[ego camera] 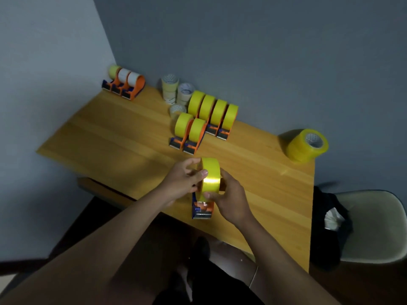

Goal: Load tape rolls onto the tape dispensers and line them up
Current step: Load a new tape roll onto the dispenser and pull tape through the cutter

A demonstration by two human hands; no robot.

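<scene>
Near the front edge of the wooden table [105,133], a yellow tape roll [210,172] sits upright in an orange and blue tape dispenser [203,209]. My left hand [182,181] grips the roll from its left side, thumb on the rim. My right hand [231,198] holds the roll's right side, thumb on its front face. Behind them, two loaded dispensers [187,133] stand side by side, with a row of several more loaded dispensers [214,113] further back.
Three loaded dispensers [124,84] stand at the far left corner. Stacks of pale tape rolls [176,91] stand against the wall. A pack of yellow rolls [306,145] lies at the right edge. A white chair [374,225] with dark cloth stands right of the table.
</scene>
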